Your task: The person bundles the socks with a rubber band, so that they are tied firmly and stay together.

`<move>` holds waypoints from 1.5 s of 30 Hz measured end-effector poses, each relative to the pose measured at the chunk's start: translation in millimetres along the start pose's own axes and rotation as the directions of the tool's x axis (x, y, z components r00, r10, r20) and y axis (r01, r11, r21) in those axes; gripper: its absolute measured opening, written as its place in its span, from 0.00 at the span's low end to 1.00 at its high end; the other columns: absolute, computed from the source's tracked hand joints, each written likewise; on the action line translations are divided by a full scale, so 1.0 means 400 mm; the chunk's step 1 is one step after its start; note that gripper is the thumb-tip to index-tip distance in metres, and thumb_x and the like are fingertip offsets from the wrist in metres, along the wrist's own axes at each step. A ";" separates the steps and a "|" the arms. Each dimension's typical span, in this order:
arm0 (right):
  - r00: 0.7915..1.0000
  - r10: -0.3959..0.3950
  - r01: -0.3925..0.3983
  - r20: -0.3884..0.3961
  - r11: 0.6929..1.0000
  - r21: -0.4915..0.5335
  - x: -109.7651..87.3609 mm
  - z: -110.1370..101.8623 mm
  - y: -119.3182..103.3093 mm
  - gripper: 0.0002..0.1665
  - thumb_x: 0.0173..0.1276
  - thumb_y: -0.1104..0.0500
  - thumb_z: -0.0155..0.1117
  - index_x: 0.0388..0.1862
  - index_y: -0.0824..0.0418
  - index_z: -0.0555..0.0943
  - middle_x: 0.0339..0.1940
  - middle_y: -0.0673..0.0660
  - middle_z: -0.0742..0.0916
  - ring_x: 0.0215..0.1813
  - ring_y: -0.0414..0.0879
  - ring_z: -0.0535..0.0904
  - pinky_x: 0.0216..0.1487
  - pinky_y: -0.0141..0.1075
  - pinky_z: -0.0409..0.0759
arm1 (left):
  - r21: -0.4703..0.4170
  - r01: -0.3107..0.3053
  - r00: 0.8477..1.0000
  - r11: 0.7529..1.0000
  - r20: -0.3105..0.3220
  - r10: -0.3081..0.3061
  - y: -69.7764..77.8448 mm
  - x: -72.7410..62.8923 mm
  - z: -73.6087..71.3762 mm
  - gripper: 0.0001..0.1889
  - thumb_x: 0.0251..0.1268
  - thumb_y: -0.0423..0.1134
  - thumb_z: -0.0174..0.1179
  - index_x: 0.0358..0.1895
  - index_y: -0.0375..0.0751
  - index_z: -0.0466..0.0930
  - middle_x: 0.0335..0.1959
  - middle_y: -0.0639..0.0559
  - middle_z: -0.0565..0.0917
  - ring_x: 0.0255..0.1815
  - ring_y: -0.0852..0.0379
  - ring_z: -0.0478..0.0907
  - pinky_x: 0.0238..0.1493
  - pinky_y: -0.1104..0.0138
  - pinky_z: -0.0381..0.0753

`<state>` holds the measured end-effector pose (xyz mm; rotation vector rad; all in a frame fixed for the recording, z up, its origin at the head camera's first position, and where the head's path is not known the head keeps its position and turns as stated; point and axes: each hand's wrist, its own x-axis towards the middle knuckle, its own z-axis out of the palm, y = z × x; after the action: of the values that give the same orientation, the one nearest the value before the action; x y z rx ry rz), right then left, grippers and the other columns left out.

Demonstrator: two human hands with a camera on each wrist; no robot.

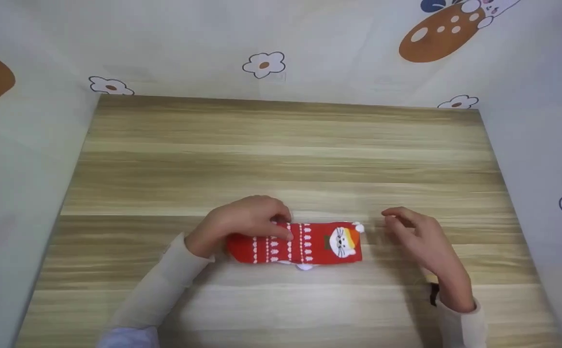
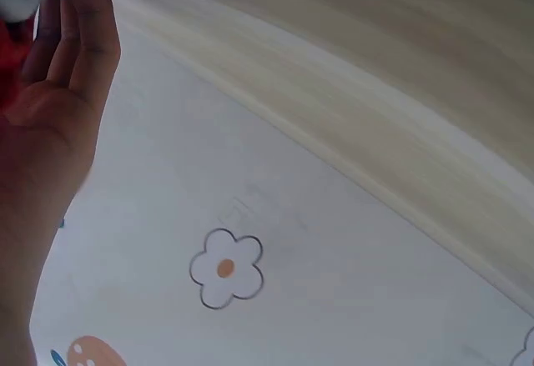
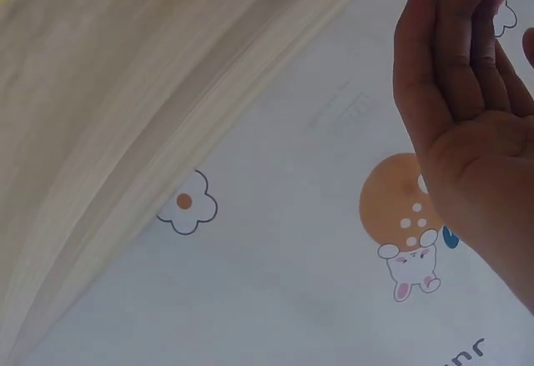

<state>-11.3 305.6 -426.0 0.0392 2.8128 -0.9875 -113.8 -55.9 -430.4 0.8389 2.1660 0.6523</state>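
A red sock (image 1: 319, 244) lies flat across the wooden table, patterned with white motifs and a white cat face in an orange-yellow hat. White pompoms show at its right end and lower edge. My left hand (image 1: 249, 217) grips the sock around its middle, thumb on top and fingers curled at the far edge. In the left wrist view the left hand (image 2: 62, 91) is beside a blurred red and white part at the corner. To the right of the sock, apart from it, my right hand (image 1: 421, 237) holds nothing; its fingers are loosely bent in the right wrist view.
The wood-grain table (image 1: 281, 159) runs back to a pale wall covering (image 1: 189, 43) printed with flowers and brown shapes. Similar pale sides stand at left and right. A dark band (image 1: 434, 294) shows at the right wrist.
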 end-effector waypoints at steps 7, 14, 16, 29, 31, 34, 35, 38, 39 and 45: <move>0.999 -0.034 0.035 -0.032 0.999 0.028 -0.032 -0.011 0.038 0.24 0.76 0.48 0.65 0.66 0.55 0.81 0.63 0.56 0.87 0.65 0.53 0.81 0.65 0.48 0.78 | 0.052 -0.022 1.000 0.998 0.016 0.022 0.033 0.032 0.015 0.23 0.63 0.55 0.70 0.58 0.49 0.86 0.50 0.56 0.86 0.47 0.60 0.81 0.51 0.60 0.85; 0.995 -0.092 0.093 -0.046 0.995 0.021 -0.057 -0.019 0.071 0.32 0.72 0.48 0.69 0.72 0.55 0.76 0.72 0.61 0.78 0.75 0.60 0.71 0.72 0.60 0.65 | 0.107 -0.047 0.999 0.993 0.011 0.046 0.053 0.052 0.031 0.25 0.65 0.56 0.69 0.61 0.47 0.84 0.52 0.54 0.85 0.47 0.60 0.80 0.50 0.61 0.85; 0.995 -0.088 0.089 -0.044 0.996 0.025 -0.066 -0.022 0.080 0.34 0.72 0.48 0.70 0.73 0.56 0.74 0.74 0.61 0.76 0.76 0.60 0.69 0.72 0.61 0.64 | 0.115 -0.051 0.999 0.992 0.011 0.050 0.058 0.058 0.036 0.27 0.64 0.56 0.69 0.62 0.47 0.83 0.52 0.54 0.85 0.47 0.60 0.80 0.50 0.61 0.85; 0.999 -0.040 0.042 -0.023 0.997 0.070 -0.120 -0.045 0.113 0.40 0.73 0.48 0.68 0.78 0.59 0.67 0.79 0.63 0.69 0.78 0.63 0.63 0.70 0.66 0.63 | 0.147 -0.034 0.998 0.989 0.059 0.026 0.077 0.096 0.048 0.23 0.64 0.55 0.69 0.56 0.46 0.83 0.45 0.55 0.84 0.41 0.61 0.81 0.44 0.63 0.85; 0.999 -0.026 0.028 -0.024 0.997 0.077 -0.127 -0.048 0.116 0.41 0.74 0.47 0.67 0.79 0.58 0.65 0.79 0.63 0.68 0.79 0.65 0.63 0.70 0.67 0.63 | 0.151 -0.025 0.998 0.988 0.067 0.014 0.081 0.100 0.046 0.21 0.64 0.54 0.69 0.54 0.46 0.83 0.43 0.55 0.84 0.40 0.61 0.81 0.42 0.63 0.85; 0.999 -0.011 0.013 -0.034 0.997 0.076 -0.135 -0.050 0.121 0.41 0.74 0.48 0.67 0.79 0.59 0.65 0.80 0.66 0.68 0.79 0.68 0.62 0.70 0.70 0.62 | 0.156 -0.024 0.997 0.987 0.075 0.012 0.087 0.105 0.045 0.19 0.65 0.52 0.69 0.52 0.45 0.83 0.41 0.55 0.83 0.38 0.60 0.81 0.40 0.65 0.85; 0.999 -0.010 0.013 -0.040 0.997 0.077 -0.138 -0.051 0.123 0.41 0.74 0.48 0.67 0.79 0.59 0.65 0.79 0.66 0.68 0.79 0.68 0.62 0.70 0.71 0.62 | 0.158 -0.025 0.997 0.987 0.077 0.013 0.088 0.105 0.045 0.19 0.65 0.52 0.69 0.51 0.45 0.83 0.41 0.55 0.82 0.38 0.60 0.81 0.39 0.65 0.85; 0.998 -0.012 0.017 -0.060 0.997 0.076 -0.145 -0.051 0.130 0.40 0.74 0.49 0.68 0.78 0.60 0.66 0.79 0.65 0.69 0.78 0.67 0.63 0.70 0.70 0.62 | 0.164 -0.025 0.997 0.986 0.079 0.012 0.093 0.106 0.046 0.18 0.66 0.51 0.69 0.51 0.45 0.82 0.41 0.55 0.82 0.38 0.60 0.81 0.39 0.65 0.85; 0.998 -0.011 0.016 -0.064 0.997 0.077 -0.147 -0.050 0.132 0.40 0.73 0.50 0.68 0.78 0.60 0.66 0.78 0.65 0.70 0.78 0.67 0.62 0.70 0.69 0.62 | 0.167 -0.026 0.997 0.986 0.079 0.013 0.094 0.106 0.046 0.18 0.66 0.51 0.69 0.51 0.45 0.82 0.41 0.55 0.82 0.39 0.60 0.81 0.40 0.65 0.85; 0.998 0.013 -0.006 -0.065 0.995 0.097 -0.161 -0.045 0.142 0.41 0.73 0.50 0.69 0.79 0.60 0.66 0.78 0.65 0.69 0.79 0.67 0.61 0.71 0.71 0.61 | 0.171 -0.033 0.997 0.985 0.081 0.020 0.103 0.104 0.051 0.17 0.65 0.49 0.68 0.52 0.46 0.82 0.41 0.55 0.82 0.40 0.60 0.80 0.43 0.64 0.84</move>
<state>54.2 363.0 -437.1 0.0978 2.8179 -1.1400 -105.4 5.2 -434.2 0.9691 2.1648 0.4413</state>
